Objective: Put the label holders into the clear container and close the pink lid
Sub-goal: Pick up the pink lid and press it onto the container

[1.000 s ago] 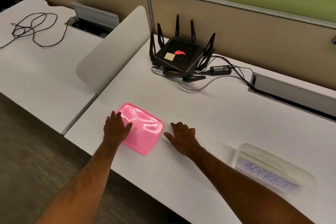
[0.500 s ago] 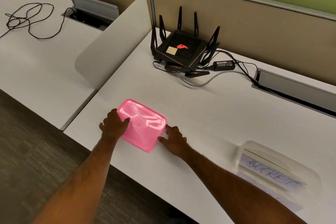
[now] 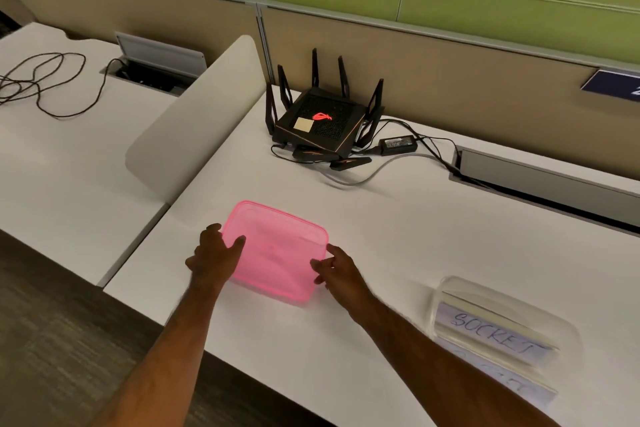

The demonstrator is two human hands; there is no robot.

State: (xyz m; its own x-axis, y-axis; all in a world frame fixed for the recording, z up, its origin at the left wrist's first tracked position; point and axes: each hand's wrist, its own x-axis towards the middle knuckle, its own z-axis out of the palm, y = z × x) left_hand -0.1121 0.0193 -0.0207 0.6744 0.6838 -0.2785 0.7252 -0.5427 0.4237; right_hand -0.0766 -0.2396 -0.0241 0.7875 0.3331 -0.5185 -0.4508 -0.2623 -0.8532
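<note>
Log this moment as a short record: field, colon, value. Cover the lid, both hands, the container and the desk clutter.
pink lid: on the white desk, not on the container
left hand: grips the lid's left edge
right hand: pinches the lid's right edge
clear container: right of the lid, open, holding a label reading SOCKET
router: behind the lid, cabled

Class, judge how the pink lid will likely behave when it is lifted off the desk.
The pink lid looks thin and translucent, so probably light and somewhat bendy. Its glossy surface may be slippery, which fits the left hand and right hand taking opposite edges. Lying flat, it shouldn't roll.
</note>
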